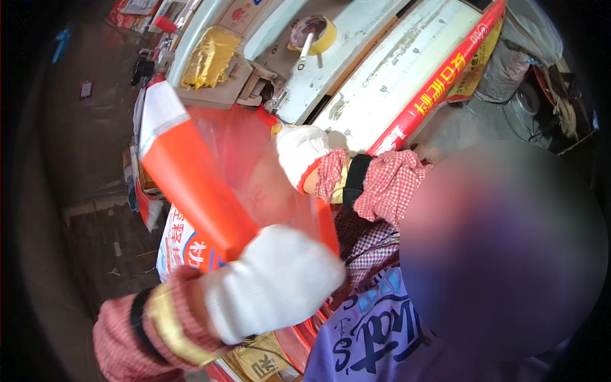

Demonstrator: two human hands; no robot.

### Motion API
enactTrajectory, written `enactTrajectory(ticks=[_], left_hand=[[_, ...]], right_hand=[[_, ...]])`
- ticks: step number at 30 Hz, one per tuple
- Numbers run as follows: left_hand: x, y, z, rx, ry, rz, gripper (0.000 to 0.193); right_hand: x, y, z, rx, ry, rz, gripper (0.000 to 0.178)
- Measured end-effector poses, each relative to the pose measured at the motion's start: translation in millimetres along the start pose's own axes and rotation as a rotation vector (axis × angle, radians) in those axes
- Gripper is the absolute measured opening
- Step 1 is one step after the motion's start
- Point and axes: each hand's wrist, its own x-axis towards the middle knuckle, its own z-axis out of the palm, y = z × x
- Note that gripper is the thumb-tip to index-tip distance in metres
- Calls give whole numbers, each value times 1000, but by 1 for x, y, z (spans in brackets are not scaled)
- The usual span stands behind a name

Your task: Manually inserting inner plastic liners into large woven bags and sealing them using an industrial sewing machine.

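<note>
My left hand [277, 283], in a white knitted glove and smeared by motion, is closed round the lower end of a folded red-orange plastic bag [197, 178]. The bag slants up and left to a white end. Higher up, my right hand [301, 153], also gloved in white, is closed at the edge of the pale machine bed. Its fingertips meet the upper edge of a translucent red plastic sheet [254, 165], which spreads below and between both hands. What lies under those fingers is partly hidden. Both forearms wear pink checked sleeves with black bands.
A yellow tape roll [313, 35] lies on the pale machine bed [382, 76]. Gold foil [211, 57] covers a part beside it. Along the right edge runs a long red printed wrapper [439, 79]. A white printed sack [178, 239] and brown packaging [261, 360] are below.
</note>
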Motion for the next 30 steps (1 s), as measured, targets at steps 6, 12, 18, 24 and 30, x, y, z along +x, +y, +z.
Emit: enactTrajectory(ticks=[6,12,18,24,30], left_hand=[[8,-66,45,190,97,-341,12],[-19,-169,92,215,584,-598,11],[-78,-166,66,352,688,-579,4],[-189,-14,0,644,477,-719,7],[-258,-20,20,603,1268,-874,51]], right_hand=[[45,10,-17,356,-614,68,25],[55,11,-2,1824,-858,798,44],[56,-19,-12,530,-594,-202,79],[90,-63,-6,48,-366,-441,30],[63,-115,-41,519,-586,-356,33]])
